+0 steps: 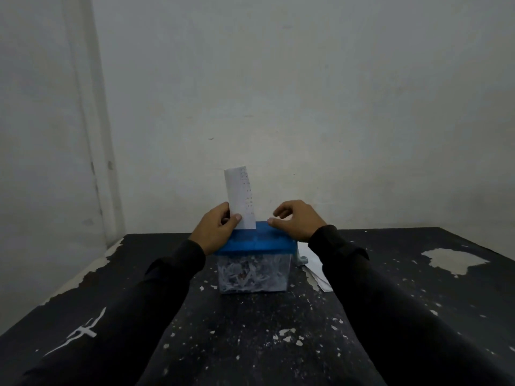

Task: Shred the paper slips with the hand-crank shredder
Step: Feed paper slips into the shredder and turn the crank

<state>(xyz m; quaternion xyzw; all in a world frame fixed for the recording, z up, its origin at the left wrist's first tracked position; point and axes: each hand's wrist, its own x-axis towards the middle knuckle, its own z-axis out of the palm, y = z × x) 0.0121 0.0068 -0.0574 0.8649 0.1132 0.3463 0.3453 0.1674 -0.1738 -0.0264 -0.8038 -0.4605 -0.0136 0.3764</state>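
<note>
The hand-crank shredder [255,240] has a blue lid on a clear bin full of paper shreds and stands mid-table. A white paper slip [241,196] stands upright with its lower end at the lid's top. My left hand [218,228] pinches the slip's lower left edge between thumb and fingers. My right hand [295,220] hovers at the lid's right end with fingers loosely curled and thumb touching the lid, gripping nothing visible. The crank [303,259] shows partly, grey, behind my right sleeve.
More white paper slips [317,270] lie on the black, paint-chipped table [250,330] right of the shredder, partly under my right sleeve. A pale wall stands close behind the table; the table's left edge runs near the corner.
</note>
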